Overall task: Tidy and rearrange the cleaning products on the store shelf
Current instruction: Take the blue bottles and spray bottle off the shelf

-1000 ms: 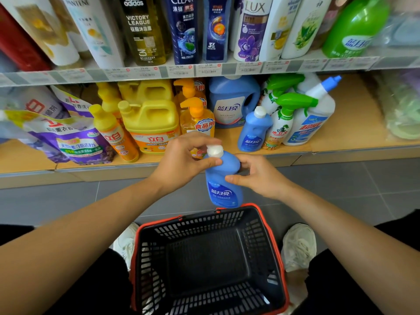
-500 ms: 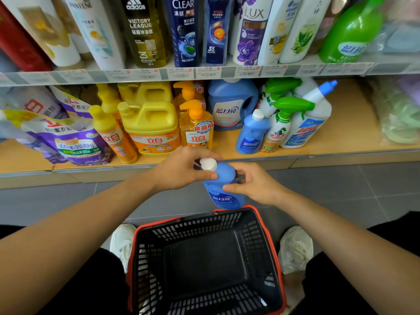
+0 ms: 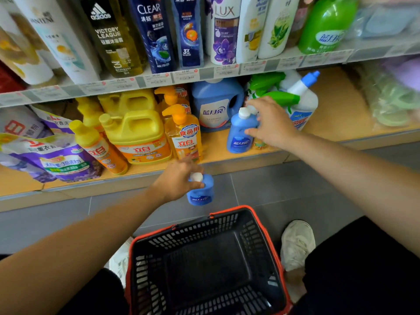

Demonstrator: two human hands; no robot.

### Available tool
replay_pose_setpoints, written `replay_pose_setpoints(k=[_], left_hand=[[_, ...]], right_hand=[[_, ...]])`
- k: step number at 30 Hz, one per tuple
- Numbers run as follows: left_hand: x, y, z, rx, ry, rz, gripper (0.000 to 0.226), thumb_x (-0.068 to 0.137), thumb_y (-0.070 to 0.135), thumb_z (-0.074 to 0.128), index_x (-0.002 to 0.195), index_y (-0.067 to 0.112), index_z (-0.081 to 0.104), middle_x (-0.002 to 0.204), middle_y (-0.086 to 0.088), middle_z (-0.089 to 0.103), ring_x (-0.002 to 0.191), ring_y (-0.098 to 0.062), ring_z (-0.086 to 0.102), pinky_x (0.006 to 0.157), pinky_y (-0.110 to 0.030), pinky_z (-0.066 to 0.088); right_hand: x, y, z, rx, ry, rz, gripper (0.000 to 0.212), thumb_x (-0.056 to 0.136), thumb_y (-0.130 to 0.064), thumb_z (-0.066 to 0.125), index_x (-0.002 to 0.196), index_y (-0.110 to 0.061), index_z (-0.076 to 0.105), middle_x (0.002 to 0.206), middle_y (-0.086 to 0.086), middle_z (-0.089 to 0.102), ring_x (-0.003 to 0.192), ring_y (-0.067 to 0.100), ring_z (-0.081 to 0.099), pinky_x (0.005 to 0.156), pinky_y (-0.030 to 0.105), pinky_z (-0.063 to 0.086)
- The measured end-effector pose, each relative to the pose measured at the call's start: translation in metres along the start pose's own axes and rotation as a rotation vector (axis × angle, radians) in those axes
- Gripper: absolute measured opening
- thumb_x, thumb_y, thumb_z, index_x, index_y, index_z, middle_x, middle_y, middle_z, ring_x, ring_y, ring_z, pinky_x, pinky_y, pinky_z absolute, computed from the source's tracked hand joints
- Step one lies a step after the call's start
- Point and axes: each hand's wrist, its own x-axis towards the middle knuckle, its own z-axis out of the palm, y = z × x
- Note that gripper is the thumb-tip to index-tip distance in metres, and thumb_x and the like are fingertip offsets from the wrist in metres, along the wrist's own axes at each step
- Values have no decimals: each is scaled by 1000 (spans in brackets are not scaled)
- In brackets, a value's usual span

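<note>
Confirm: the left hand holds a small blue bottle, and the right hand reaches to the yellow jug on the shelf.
Wrong target: in the head view the right hand is at the blue bottle on the shelf. The rest stands.

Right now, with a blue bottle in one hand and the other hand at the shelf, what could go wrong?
The left hand grips the held blue bottle only near its cap, beyond the basket rim; it might slip and hit the floor. The right hand reaches for the shelf blue bottle crowded against the green spray bottle, so it may knock that over.
</note>
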Motion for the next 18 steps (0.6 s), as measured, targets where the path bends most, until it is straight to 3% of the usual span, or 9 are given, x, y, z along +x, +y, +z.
replay_pose_setpoints(k=[3,8,10,12,15,18], left_hand=[[-1,-16,28,-2,-53,-80,34,81,30,83,112,19,73,105,-8,61,94,-33,62,80,-40,49],[-4,-42,64,13,-53,-212,35,84,34,79,117,23,72,105,-4,58,95,-30,62,75,-34,40],[-4,-48,73,25,-56,-250,33,85,35,78,115,22,72,105,-5,58,96,-31,62,74,-35,40],[-5,-51,78,11,-35,-294,33,85,35,78,114,20,71,106,-6,58,95,-31,61,73,-33,37],[-1,-53,78,-76,-22,-379,34,83,36,80,111,19,70,108,-6,59,95,-28,60,75,-31,41],[2,-51,71,-134,-103,-402,39,84,36,80,117,17,70,112,-7,65,100,-27,62,81,-33,48]], right_hand=[[4,12,11,10,-115,27,90,75,-19,85,151,-12,38,148,14,45,134,30,45,108,41,39],[9,15,27,56,-88,60,81,82,-23,79,151,-20,38,136,13,46,111,34,57,95,42,46],[12,14,28,10,-58,49,70,80,-25,80,143,-19,48,126,12,49,110,33,56,91,42,47],[13,11,28,-16,-20,33,49,78,-22,81,121,-14,60,113,13,52,101,34,57,82,41,46],[15,3,26,-49,-47,-10,37,75,-20,83,101,-10,59,103,12,57,90,34,56,75,40,43],[13,-4,21,-81,-81,-56,32,76,-16,81,98,-8,59,101,12,59,90,33,56,72,37,38]])
